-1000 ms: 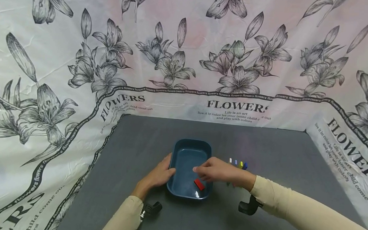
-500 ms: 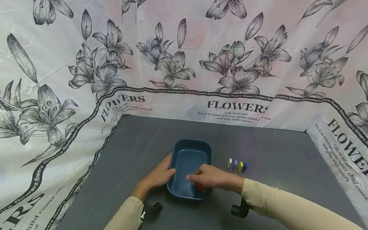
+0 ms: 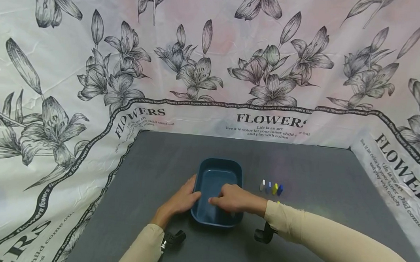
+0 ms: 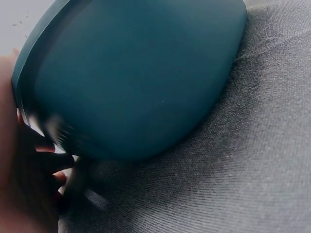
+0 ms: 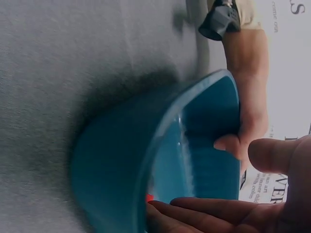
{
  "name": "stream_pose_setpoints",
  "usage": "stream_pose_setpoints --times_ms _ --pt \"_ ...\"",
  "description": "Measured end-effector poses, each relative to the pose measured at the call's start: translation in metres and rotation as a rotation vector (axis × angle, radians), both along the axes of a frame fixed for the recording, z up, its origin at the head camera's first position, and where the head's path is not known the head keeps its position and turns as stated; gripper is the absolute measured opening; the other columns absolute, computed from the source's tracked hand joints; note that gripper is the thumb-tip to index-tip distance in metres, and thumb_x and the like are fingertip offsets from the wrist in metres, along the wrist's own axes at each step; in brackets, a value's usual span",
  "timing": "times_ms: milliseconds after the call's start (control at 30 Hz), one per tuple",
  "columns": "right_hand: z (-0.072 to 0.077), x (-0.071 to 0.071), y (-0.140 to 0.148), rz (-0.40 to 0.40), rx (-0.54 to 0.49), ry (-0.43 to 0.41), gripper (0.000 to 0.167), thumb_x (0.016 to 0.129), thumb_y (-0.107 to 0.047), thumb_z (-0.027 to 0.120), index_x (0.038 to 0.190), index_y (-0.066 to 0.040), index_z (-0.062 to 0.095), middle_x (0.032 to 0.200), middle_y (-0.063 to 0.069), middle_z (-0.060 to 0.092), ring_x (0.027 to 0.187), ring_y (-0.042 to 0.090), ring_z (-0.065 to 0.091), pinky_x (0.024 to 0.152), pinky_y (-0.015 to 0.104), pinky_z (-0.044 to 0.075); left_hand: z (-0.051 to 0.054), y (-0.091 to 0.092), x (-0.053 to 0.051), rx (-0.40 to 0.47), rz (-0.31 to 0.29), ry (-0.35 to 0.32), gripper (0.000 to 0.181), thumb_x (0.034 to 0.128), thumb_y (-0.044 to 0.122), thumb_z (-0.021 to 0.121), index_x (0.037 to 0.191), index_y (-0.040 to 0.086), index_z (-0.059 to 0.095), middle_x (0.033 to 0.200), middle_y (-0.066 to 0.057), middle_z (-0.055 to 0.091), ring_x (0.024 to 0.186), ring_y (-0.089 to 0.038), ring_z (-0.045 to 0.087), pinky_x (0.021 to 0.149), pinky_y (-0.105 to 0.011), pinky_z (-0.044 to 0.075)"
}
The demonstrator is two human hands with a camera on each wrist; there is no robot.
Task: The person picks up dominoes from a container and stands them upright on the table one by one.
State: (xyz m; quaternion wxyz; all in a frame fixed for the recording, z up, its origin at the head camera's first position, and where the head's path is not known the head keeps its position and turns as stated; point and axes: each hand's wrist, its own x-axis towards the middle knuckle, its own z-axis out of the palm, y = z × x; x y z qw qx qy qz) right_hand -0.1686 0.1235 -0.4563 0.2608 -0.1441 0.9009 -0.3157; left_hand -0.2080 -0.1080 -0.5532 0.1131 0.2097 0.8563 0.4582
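Note:
A dark teal rectangular tub (image 3: 198, 211) stands on the table. My left hand (image 3: 181, 198) grips its left side, thumb over the rim on the inside and fingers outside. In the left wrist view the tub's outer wall (image 4: 136, 77) fills much of the picture. My right hand (image 3: 233, 197) reaches down into the tub from the right. In the right wrist view its thumb stands apart from its extended fingers (image 5: 209, 208). A small red block (image 5: 149, 197) shows by the fingertips, mostly hidden; whether they touch it is unclear. From the head the hand covers this block.
To the right of the tub stand several small upright blocks in a row, among them a white one (image 3: 262, 185), a yellow one (image 3: 275, 188) and a dark blue one (image 3: 280, 189). Another yellow bit (image 3: 278, 202) peeks out above the right sleeve. Flower-printed cloth surrounds the grey table (image 3: 166, 152).
My right hand has moved left and lower into the tub, covering the red block that was visible there. The arm has uncovered the row of blocks. My left hand stays on the tub.

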Motion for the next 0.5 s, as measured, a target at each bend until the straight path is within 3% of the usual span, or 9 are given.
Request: stream_pose_setpoints --times_ms 133,200,367,500 --pt "0.001 -0.010 -0.009 -0.036 0.014 -0.015 0.055 0.108 -0.045 0.063 0.076 -0.001 0.073 0.060 -0.002 0.051 0.054 0.013 0.048 0.055 0.028 0.042 0.001 -0.001 -0.002 0.025 -0.020 0.007 0.081 0.1000 0.016 0.052 0.174 0.006 0.023 0.178 -0.018 0.032 0.161 -0.042 0.033 0.127 -0.069 0.028" --pt "0.002 -0.017 -0.012 -0.061 0.010 -0.032 0.052 0.109 -0.045 0.061 0.079 -0.004 0.071 0.064 -0.002 0.050 0.058 0.013 0.047 0.059 0.029 0.042 -0.004 -0.003 -0.004 0.025 -0.034 0.038 0.079 0.1004 0.017 0.051 0.174 0.005 0.024 0.177 -0.021 0.033 0.159 -0.044 0.035 0.126 -0.069 0.030" --pt "0.002 -0.031 -0.018 -0.099 -0.015 -0.056 0.050 0.110 -0.045 0.058 0.071 -0.014 0.058 0.064 -0.002 0.045 0.056 0.013 0.041 0.059 0.029 0.037 -0.010 -0.004 -0.007 0.006 -0.030 0.074 0.077 0.1007 0.023 0.051 0.172 0.005 0.028 0.175 -0.022 0.036 0.159 -0.045 0.037 0.126 -0.068 0.032" --pt "0.003 -0.036 -0.020 -0.106 -0.029 -0.060 0.055 0.111 -0.044 0.058 0.064 -0.016 0.053 0.059 -0.003 0.044 0.053 0.012 0.039 0.055 0.027 0.035 -0.004 -0.002 -0.004 0.022 -0.022 0.031 0.076 0.1015 0.018 0.051 0.172 0.005 0.028 0.175 -0.022 0.036 0.159 -0.045 0.037 0.127 -0.070 0.029"
